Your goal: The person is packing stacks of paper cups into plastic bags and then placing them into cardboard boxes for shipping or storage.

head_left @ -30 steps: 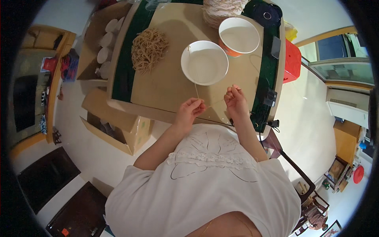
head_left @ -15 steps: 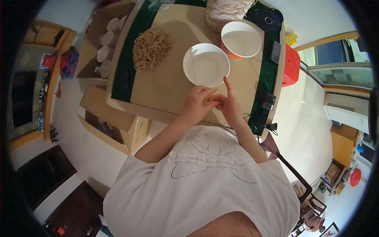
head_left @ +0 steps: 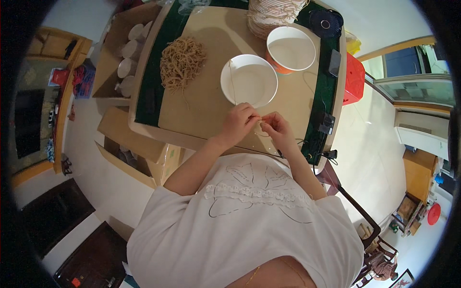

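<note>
My left hand [head_left: 238, 123] and my right hand [head_left: 278, 130] meet fingertip to fingertip over the table's near edge. Both pinch a thin beige string, and a small loop of it hangs below the right fingers. A length of string [head_left: 232, 79] runs from the left hand over the rim of a white paper tub [head_left: 257, 81] and up its inside. Whether there is a knot between the fingertips is too small to tell. Left of the tub lies a tangled heap of beige strings [head_left: 182, 62]. Behind it to the right stands a second tub with an orange outside [head_left: 277, 66].
A big bundle of pale cord [head_left: 273, 17] stands at the table's far side, beside a dark round object [head_left: 325, 24]. Along the right edge lie a dark flat device [head_left: 334, 63] and a black adapter [head_left: 327, 123] with cables. Open cardboard boxes [head_left: 153, 139] flank the left; a red stool [head_left: 353, 81] stands right.
My right hand's raised index finger has folded down, and both hands now pinch the string together. The view has shifted slightly; the tubs stay in place.
</note>
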Demonstrator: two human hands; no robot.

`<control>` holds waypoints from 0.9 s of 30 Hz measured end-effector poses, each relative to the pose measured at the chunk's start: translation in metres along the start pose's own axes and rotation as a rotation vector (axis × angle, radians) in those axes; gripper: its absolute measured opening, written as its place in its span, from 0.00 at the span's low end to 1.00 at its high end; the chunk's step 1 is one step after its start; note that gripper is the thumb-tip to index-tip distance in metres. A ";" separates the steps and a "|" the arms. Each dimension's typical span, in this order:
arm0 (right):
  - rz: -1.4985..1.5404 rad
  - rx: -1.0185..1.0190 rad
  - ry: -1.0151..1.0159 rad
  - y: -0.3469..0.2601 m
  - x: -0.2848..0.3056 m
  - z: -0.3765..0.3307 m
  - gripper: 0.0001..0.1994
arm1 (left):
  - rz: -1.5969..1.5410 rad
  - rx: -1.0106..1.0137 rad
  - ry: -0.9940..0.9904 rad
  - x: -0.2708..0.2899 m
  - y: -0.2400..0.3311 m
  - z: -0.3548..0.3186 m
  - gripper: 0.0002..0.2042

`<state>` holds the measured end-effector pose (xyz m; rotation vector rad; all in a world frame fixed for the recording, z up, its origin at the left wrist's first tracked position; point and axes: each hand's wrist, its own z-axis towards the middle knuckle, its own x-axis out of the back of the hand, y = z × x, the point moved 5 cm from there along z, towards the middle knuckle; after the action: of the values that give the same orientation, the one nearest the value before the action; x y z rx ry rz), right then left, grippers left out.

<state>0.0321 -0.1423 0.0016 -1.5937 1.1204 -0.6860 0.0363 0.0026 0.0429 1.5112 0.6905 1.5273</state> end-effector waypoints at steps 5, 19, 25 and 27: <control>-0.036 0.033 0.196 0.011 0.010 0.006 0.04 | 0.045 -0.074 0.038 -0.003 0.004 0.013 0.03; -0.071 0.218 0.340 -0.020 0.008 0.035 0.07 | 0.004 0.234 -0.112 0.017 -0.011 0.041 0.11; -0.086 0.246 0.370 -0.018 0.011 0.038 0.06 | -0.296 0.242 -0.095 0.012 -0.011 0.041 0.12; -0.054 0.218 0.346 -0.015 0.015 0.040 0.06 | -0.273 0.246 -0.141 0.011 -0.005 0.041 0.13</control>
<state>0.0774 -0.1391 0.0022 -1.3544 1.2049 -1.1126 0.0784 0.0067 0.0491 1.6107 0.9848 1.1518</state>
